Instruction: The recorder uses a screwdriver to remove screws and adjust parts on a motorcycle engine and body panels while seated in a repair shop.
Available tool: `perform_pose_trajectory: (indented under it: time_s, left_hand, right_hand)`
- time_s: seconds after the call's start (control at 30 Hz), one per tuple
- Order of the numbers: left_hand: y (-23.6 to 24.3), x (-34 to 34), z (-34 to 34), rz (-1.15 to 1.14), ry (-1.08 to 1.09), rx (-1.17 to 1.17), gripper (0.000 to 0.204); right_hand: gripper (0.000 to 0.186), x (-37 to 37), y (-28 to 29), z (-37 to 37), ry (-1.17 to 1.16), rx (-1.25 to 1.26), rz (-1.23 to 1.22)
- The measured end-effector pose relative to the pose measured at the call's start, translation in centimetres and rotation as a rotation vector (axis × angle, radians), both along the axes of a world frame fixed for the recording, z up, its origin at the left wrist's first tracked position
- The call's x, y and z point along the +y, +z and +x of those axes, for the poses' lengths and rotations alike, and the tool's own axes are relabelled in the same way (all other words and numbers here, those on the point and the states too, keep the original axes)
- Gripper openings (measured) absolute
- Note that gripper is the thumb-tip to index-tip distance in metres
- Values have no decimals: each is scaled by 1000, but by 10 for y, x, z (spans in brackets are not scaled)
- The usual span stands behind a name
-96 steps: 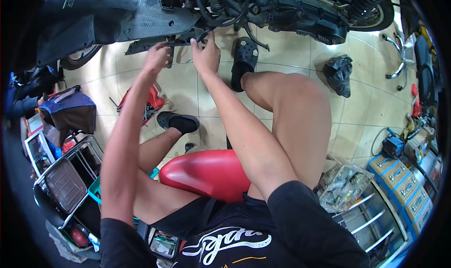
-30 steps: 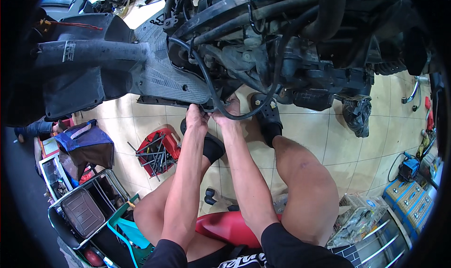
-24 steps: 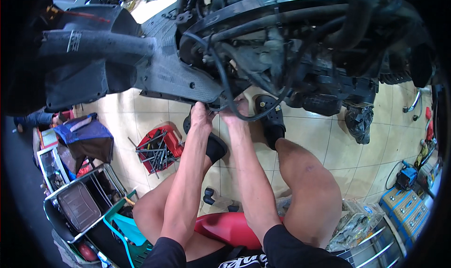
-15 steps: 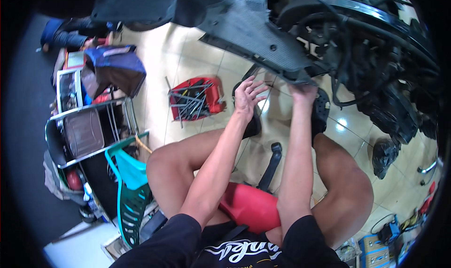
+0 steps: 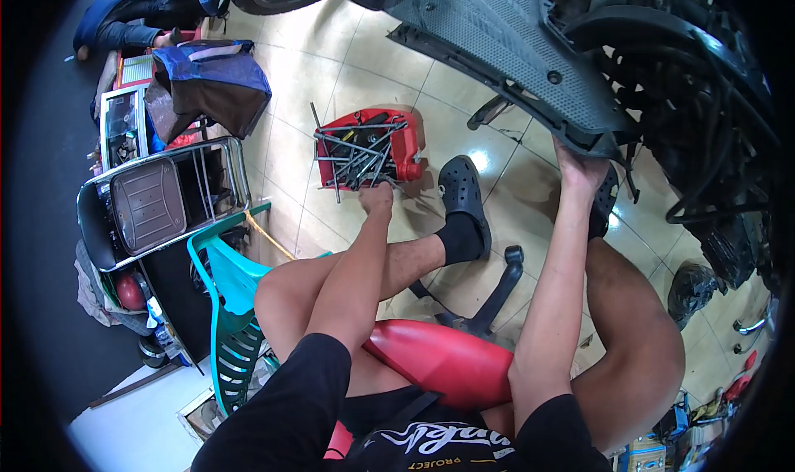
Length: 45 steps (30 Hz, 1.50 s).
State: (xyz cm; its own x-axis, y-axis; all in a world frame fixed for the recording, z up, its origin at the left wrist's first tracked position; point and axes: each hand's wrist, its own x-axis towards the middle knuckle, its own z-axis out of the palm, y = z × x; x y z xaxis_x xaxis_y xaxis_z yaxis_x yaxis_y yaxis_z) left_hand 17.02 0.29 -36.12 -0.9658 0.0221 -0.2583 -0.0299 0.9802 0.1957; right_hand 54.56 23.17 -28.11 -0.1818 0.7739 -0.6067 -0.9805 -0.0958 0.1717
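Seat: where the person sat, at lower centre of the frame, a red stool (image 5: 447, 360) carried them, knees spread to either side.
Left hand: the left hand (image 5: 378, 197) reached up-frame to the near lip of the red tool tray (image 5: 407, 145); fingers were curled at the tool ends, but whether they gripped anything could not be told.
Tray: it lay on the tiled floor (image 5: 331, 74), upper centre-left, directly ahead of the left hand and touching distance from it; the long metal tools (image 5: 352, 153) inside ran mostly left to right across the reach, some overhanging the left edge.
Right hand: the right hand (image 5: 581, 170), further right, pressed up against the lower edge of the grey plastic scooter panel (image 5: 513, 58), fingers wrapped on that rim.
Nearer hand: the left, by far.
Room: open tile lay left of the tray; a black clog (image 5: 462, 195) sat just right of it, crowding that side.
Far: a blue bag (image 5: 211, 83) rested upper left.
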Motion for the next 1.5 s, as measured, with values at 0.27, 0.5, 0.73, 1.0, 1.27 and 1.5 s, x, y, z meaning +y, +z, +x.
perform_pose_trajectory:
  time_s: [0.27,0.5,0.73,1.0,1.27,1.5]
  left_hand:
    - [-33,-5,3,918,719,-671,19]
    - [-15,16,32,664,641,-523,28]
    - [111,53,59,170,-289,-816,39]
    - [311,49,40,348,-1002,-478,37]
    - [349,83,-7,1143,-574,-128,37]
    - [360,81,-26,1187,-524,-146,41]
  right_hand:
    - [31,-42,-32,-52,156,-61,-441]
    - [31,-122,-40,-106,668,-292,-335]
    - [43,-137,-21,-123,1245,-826,-13]
    - [24,-190,57,-235,1526,-1183,791]
    - [21,-235,-2,-408,1163,-1837,1791]
    - [27,-258,-60,-522,1449,-2134,1890]
